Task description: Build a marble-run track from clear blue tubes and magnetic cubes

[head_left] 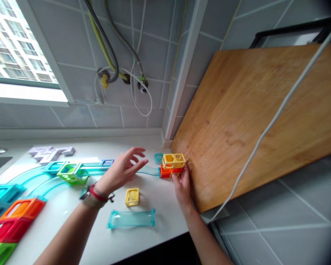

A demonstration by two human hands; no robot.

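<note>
A small stack of magnetic tiles stands by the wall corner: a yellow box (173, 161) on top of an orange-red one (167, 171). My right hand (182, 185) pinches the stack's lower right side. My left hand (121, 171) hovers open just left of it, fingers spread, holding nothing, with a red band on the wrist. A clear blue curved track piece (147, 170) runs from the stack toward the left hand. A loose yellow square tile (132, 196) and a clear teal rectangular tile (131, 218) lie on the white counter (165, 206) below my hands.
A large wooden board (259, 117) leans against the tiled wall right of the stack, with a white cable (267, 127) across it. Further left lie green and blue frames (71, 172), pale purple tiles (51, 152), teal curved tracks and orange, red, green frames (13, 221). Hoses hang on the wall.
</note>
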